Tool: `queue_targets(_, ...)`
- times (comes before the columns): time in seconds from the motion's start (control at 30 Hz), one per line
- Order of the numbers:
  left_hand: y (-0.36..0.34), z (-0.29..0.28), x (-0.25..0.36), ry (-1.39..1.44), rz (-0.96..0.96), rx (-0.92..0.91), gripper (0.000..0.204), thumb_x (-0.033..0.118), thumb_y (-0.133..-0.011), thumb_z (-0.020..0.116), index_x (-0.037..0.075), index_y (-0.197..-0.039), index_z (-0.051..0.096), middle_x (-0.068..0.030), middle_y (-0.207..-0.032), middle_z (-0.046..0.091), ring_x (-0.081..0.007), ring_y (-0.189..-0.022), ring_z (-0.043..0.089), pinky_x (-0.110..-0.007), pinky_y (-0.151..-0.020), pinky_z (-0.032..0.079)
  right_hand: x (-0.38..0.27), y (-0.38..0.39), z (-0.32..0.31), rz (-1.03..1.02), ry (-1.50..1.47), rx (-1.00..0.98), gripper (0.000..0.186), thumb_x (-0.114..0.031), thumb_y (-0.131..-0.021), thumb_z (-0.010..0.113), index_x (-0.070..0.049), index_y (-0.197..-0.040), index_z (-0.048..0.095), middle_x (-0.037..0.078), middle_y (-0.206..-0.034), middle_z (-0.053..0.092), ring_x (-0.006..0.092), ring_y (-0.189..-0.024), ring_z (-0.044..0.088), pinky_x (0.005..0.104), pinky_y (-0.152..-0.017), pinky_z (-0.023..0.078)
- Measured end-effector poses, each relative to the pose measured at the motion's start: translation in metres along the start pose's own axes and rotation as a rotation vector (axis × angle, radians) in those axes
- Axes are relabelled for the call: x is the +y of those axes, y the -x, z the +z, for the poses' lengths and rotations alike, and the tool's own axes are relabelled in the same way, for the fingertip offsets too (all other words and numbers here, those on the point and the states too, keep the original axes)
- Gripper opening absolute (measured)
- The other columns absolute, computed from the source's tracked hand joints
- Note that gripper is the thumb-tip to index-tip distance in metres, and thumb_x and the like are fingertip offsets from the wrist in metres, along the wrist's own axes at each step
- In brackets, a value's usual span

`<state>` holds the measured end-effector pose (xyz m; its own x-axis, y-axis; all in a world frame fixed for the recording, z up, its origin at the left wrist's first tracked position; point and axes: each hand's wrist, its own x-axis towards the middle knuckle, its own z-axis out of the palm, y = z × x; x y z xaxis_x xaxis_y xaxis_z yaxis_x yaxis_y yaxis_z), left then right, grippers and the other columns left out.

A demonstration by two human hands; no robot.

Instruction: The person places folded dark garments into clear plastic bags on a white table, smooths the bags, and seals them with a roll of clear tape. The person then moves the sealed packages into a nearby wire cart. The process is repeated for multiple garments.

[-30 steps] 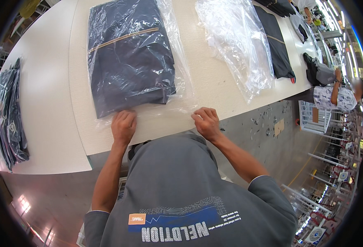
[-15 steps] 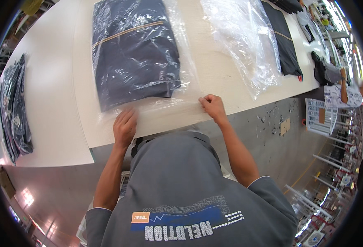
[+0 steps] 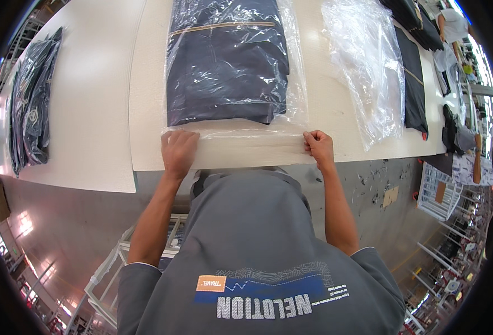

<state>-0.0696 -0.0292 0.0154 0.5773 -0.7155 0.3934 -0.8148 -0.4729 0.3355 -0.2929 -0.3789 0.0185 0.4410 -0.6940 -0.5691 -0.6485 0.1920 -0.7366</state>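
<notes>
A dark folded garment (image 3: 224, 72) with a tan stripe lies inside a clear plastic bag (image 3: 298, 84) on the pale table in front of me. The bag's near edge reaches past the garment toward me. My left hand (image 3: 179, 153), slightly blurred, is closed on the near left corner of the bag. At the near right corner, my right hand (image 3: 320, 149) pinches the plastic between thumb and fingers. Between my two hands the bag's edge runs almost straight across, flat over the tabletop.
To the right are several clear empty bags (image 3: 366, 67) and another dark garment (image 3: 413, 84). A stack of bagged garments (image 3: 34, 106) sits at the far left. The pale table's (image 3: 90, 111) front edge is close to me. People work at the far right, near a white rack (image 3: 441, 192).
My view has turned, so the table and bag appear shifted to the right. My right hand stays at the bag's corner; my left hand now sits at the near left corner, nearly level with it.
</notes>
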Motion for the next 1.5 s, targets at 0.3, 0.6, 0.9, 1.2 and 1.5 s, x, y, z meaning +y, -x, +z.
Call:
queue_targets(0.3, 0.030, 0.001, 0.038, -0.067, -0.202, 0.114, 0.027, 0.004, -0.084, 0.075, 0.010, -0.111, 0.073, -0.0027, -0.111, 0.072, -0.0197, -0.101, 0.068, -0.037, -0.088, 0.044, 0.014, -0.005, 0.003, -0.014, -0.037, 0.032, 0.023, -0.025, -0.095, 0.073, -0.004, -0.087, 0.065, 0.001, -0.072, 0.063, 0.0073, -0.058, 0.058, 0.0230, -0.050, 0.046)
queue_targets(0.6, 0.023, -0.006, 0.047, 0.304, -1.043, 0.334, 0.021, 0.015, -0.090, 0.075, 0.001, -0.105, 0.068, -0.0142, -0.095, 0.071, -0.0312, -0.086, 0.069, -0.039, -0.076, 0.053, 0.011, -0.006, -0.001, 0.000, -0.047, 0.011, 0.024, -0.024, -0.095, 0.073, -0.004, -0.086, 0.064, 0.002, -0.071, 0.064, 0.0083, -0.056, 0.058, 0.0234, -0.049, 0.046)
queue_targets(0.9, -0.014, -0.007, 0.014, 0.043, -1.323, -0.049, 0.043, 0.043, -0.086, 0.074, 0.002, -0.074, 0.067, -0.0151, -0.073, 0.071, -0.0365, -0.072, 0.069, -0.046, -0.071, 0.053, 0.014, -0.008, -0.003, 0.003, -0.074, 0.000, 0.024, -0.023, -0.096, 0.073, -0.004, -0.085, 0.063, 0.003, -0.069, 0.062, 0.0092, -0.054, 0.058, 0.0236, -0.047, 0.045)
queue_targets(1.2, 0.038, 0.008, 0.013, 0.831, -1.479, 0.360, 0.034, 0.034, -0.097, 0.069, 0.003, -0.084, 0.064, -0.0062, -0.071, 0.065, -0.0158, -0.060, 0.066, -0.027, -0.052, 0.051, 0.020, -0.013, -0.005, -0.019, -0.087, -0.023, 0.023, -0.023, -0.096, 0.072, -0.004, -0.086, 0.064, 0.003, -0.069, 0.063, 0.0094, -0.055, 0.060, 0.0235, -0.046, 0.046)
queue_targets(1.5, 0.043, 0.020, -0.018, 0.392, -1.310, 0.332, 0.026, 0.026, -0.096, 0.070, 0.001, -0.093, 0.065, -0.0039, -0.072, 0.062, -0.0114, -0.052, 0.058, -0.023, -0.045, 0.046, 0.011, -0.008, -0.006, 0.024, -0.125, -0.094, 0.021, -0.023, -0.097, 0.070, -0.004, -0.089, 0.065, 0.004, -0.072, 0.065, 0.0100, -0.058, 0.063, 0.0238, -0.048, 0.049)
